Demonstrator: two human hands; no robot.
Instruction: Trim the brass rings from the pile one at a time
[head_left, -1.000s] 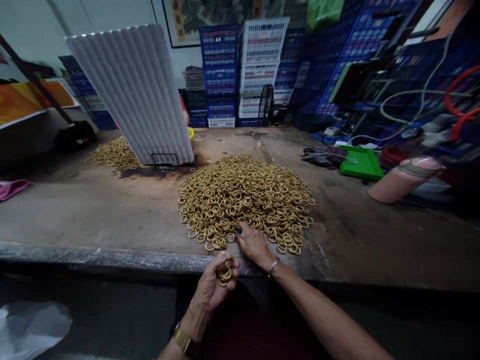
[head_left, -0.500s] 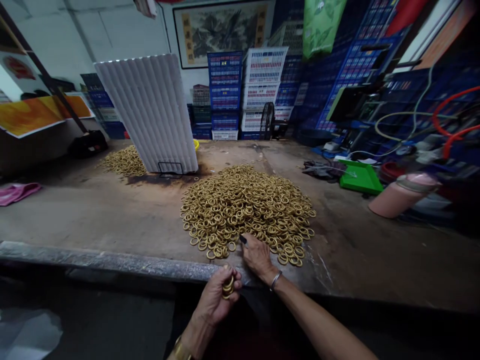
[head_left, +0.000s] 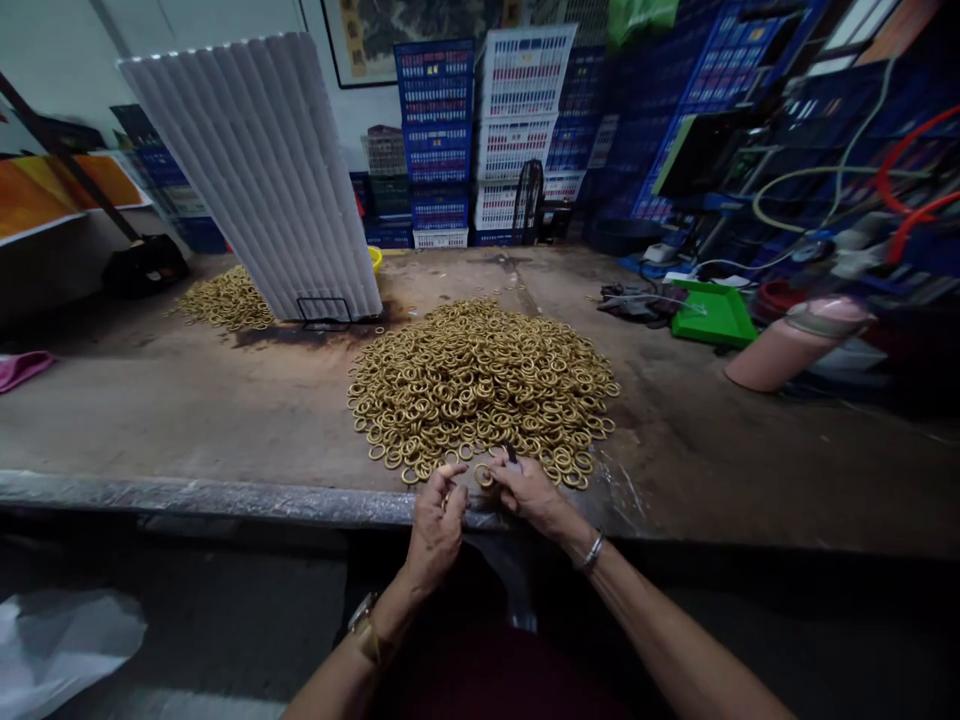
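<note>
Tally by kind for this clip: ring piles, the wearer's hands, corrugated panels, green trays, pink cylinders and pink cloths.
Near ring pile and far ring pile: 2
Left hand and right hand: 2
Corrugated panel: 1
Green tray: 1
Pink cylinder: 1
Pink cloth: 1
Total: 8; the piled rings overlap too much to count singly.

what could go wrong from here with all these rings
1. The ring at the fingertips of the right hand could slip and perhaps roll over the front edge close by.
2. Loose rings along the near side of the pile might get brushed off the table by either hand.
3. The tall ribbed panel, standing on end, could topple if bumped.
</note>
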